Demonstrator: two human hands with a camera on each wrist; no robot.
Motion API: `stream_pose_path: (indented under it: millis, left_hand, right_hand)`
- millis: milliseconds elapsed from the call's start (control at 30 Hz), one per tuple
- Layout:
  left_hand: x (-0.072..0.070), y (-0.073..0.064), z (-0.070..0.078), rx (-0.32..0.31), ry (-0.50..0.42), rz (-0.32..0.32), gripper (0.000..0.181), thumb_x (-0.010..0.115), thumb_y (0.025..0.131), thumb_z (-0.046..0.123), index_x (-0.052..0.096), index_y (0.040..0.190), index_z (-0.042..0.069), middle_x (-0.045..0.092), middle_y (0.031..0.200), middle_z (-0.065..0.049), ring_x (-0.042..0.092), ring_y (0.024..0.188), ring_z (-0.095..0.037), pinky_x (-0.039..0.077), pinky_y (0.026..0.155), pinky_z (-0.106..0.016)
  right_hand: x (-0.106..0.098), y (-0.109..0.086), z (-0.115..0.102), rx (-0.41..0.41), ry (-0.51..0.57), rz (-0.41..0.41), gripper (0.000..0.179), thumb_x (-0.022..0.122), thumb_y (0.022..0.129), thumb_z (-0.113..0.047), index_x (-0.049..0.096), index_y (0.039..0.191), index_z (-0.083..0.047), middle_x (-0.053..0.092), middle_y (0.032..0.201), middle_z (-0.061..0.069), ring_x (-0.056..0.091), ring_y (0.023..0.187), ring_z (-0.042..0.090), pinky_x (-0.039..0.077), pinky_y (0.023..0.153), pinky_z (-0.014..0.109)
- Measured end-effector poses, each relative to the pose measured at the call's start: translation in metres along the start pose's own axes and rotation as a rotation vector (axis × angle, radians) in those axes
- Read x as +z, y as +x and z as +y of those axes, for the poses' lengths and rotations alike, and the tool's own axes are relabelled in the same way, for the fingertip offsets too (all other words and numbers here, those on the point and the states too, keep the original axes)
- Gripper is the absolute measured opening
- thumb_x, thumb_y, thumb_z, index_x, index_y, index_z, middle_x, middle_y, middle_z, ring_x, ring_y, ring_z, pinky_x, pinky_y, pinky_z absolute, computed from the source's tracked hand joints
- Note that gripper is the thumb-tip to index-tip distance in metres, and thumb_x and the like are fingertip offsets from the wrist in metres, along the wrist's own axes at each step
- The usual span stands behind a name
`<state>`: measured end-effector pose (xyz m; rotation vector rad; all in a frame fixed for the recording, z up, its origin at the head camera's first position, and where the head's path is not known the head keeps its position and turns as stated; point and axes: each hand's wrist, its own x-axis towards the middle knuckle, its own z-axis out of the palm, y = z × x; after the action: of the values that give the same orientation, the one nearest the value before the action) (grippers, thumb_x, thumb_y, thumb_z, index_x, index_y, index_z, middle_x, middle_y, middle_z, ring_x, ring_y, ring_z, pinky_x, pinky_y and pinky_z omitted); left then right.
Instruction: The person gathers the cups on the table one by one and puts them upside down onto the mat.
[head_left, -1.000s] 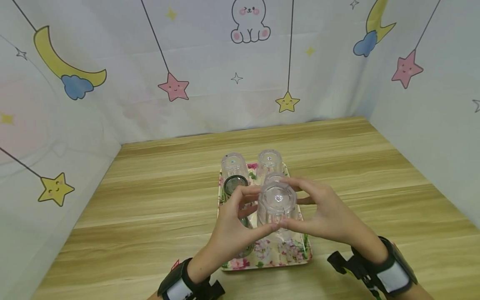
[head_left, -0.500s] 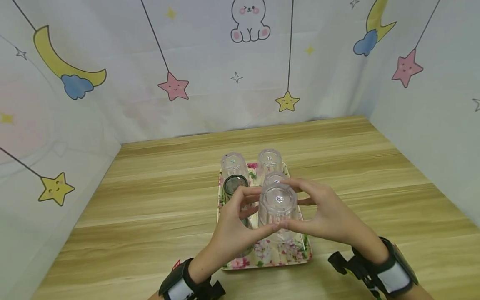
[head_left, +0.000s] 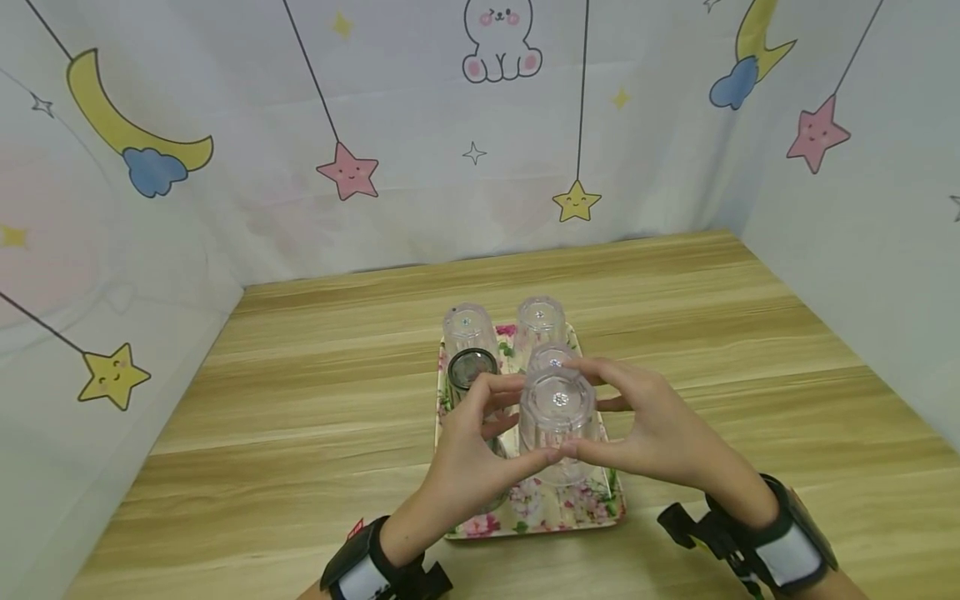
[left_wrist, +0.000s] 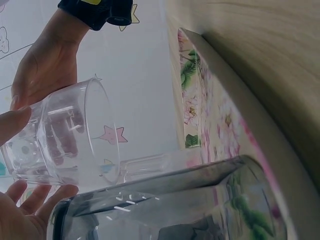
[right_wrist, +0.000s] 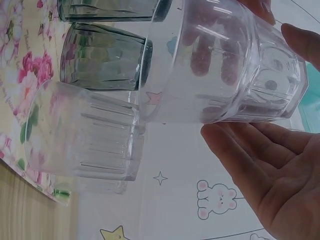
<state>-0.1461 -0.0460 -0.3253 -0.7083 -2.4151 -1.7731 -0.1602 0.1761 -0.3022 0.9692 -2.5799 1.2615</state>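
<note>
A clear drinking glass (head_left: 558, 404) is upside down above the front right of a floral tray (head_left: 536, 532). My left hand (head_left: 474, 454) holds its left side, and my right hand (head_left: 648, 425) grips the right, thumbs meeting at the front. In the left wrist view, the rim of the held glass (left_wrist: 65, 137) points toward the tray and stands apart from it. Beside my left hand are a smoky grey-green glass (head_left: 472, 367) and a second one, partly hidden by that hand. Behind the held glass, another clear glass (right_wrist: 85, 132) stands inverted on the tray.
Two more inverted clear glasses, one at back left (head_left: 468, 329) and one at back right (head_left: 541, 321), stand on the tray. Beneath lies a wood-grain table (head_left: 322, 400). A printed white cloth (head_left: 420, 108) rises behind and at both sides.
The held glass has shifted very slightly down and to the right in the head view. Both hands keep their hold and stay almost in place.
</note>
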Motion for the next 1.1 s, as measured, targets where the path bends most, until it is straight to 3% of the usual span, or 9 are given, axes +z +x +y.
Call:
stream_pose_path:
  millis: [233, 1100]
  left_hand:
    - [0.0014, 0.0004, 0.0001, -0.01, -0.003, 0.003, 0.063, 0.085, 0.073, 0.02, 0.049, 0.125, 0.014, 0.053, 0.131, 0.0, 0.058, 0.121, -0.019, 0.053, 0.096, -0.028]
    - [0.0053, -0.0023, -0.0045, -0.063, -0.042, -0.014, 0.065, 0.085, 0.071, 0.015, 0.048, 0.124, 0.015, 0.054, 0.129, -0.002, 0.058, 0.12, -0.023, 0.053, 0.096, -0.03]
  right_hand:
    - [-0.0005, -0.0013, 0.0006, 0.007, -0.002, -0.007, 0.07, 0.082, 0.076, -0.026, 0.049, 0.136, -0.009, 0.054, 0.138, 0.015, 0.061, 0.115, 0.027, 0.059, 0.079, 0.023]
    - [0.0026, -0.0053, 0.0044, 0.046, 0.003, -0.037, 0.071, 0.081, 0.078, -0.028, 0.048, 0.136, -0.005, 0.056, 0.135, 0.013, 0.063, 0.113, 0.027, 0.059, 0.08, 0.024]
